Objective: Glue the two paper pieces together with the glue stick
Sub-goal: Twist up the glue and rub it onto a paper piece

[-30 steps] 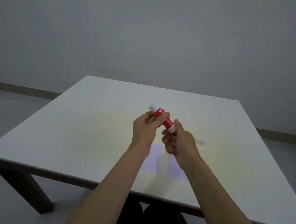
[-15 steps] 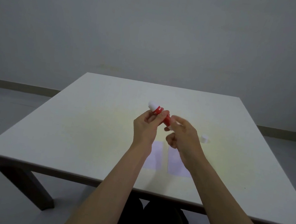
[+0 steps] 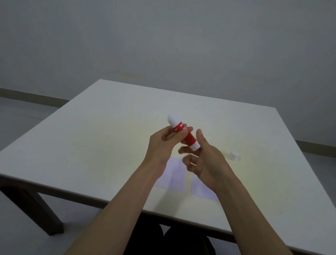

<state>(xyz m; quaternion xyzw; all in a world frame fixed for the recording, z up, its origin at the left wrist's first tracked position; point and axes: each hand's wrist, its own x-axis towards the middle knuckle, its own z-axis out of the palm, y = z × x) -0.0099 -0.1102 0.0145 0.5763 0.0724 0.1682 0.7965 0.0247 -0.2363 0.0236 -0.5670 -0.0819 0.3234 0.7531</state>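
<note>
So the glue stick (image 3: 184, 136) was up in the air over the middle of the tabletop (image 3: 88, 144), tilted, white end pointing up and away. The left hand (image 3: 163, 146) had it pinched around the red body with thumb and fingers. The right hand (image 3: 205, 164) was at the lower white end, thumb up and fingers loosely curled and blurry; couldn't tell if it really gripped anything. Down below the hands, the two paper pieces (image 3: 174, 178) lay flat side by side near the front edge, a small gap between them. The little white cap (image 3: 234, 155) sat on its own off to the right.
</note>
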